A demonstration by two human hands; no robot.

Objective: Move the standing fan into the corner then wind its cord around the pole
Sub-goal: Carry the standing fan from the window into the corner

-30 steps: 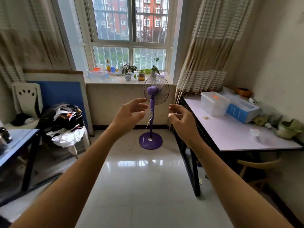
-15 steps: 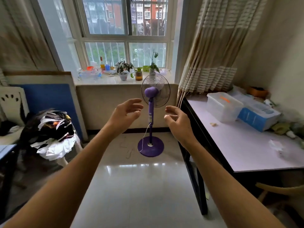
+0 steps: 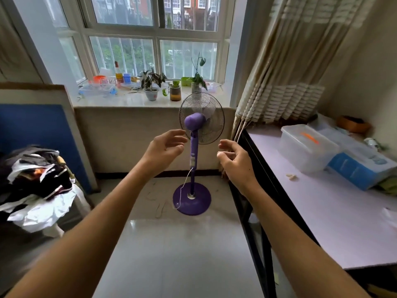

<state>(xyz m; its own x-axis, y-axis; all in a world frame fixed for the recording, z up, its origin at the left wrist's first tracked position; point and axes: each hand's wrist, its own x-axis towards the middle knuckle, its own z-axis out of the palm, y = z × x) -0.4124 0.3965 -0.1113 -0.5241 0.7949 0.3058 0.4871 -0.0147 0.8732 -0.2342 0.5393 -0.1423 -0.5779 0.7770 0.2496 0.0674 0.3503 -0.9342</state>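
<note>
The desk [image 3: 322, 211] runs along the right wall; the fan [image 3: 194, 147] stands on the floor just left of its far end, below the windowsill, curtain [image 3: 279, 93] close behind to the right. The fan's pole [image 3: 193, 168] is upright on its round base [image 3: 191, 200]. A thin white cord [image 3: 184, 186] hangs loose from the pole to the base. Left hand [image 3: 164, 150] and right hand [image 3: 235, 161] are both released, fingers curled, empty, either side of the pole, well short of it. Recommended: grip the pole, lift it straight up, and keep the cord from snagging.
</note>
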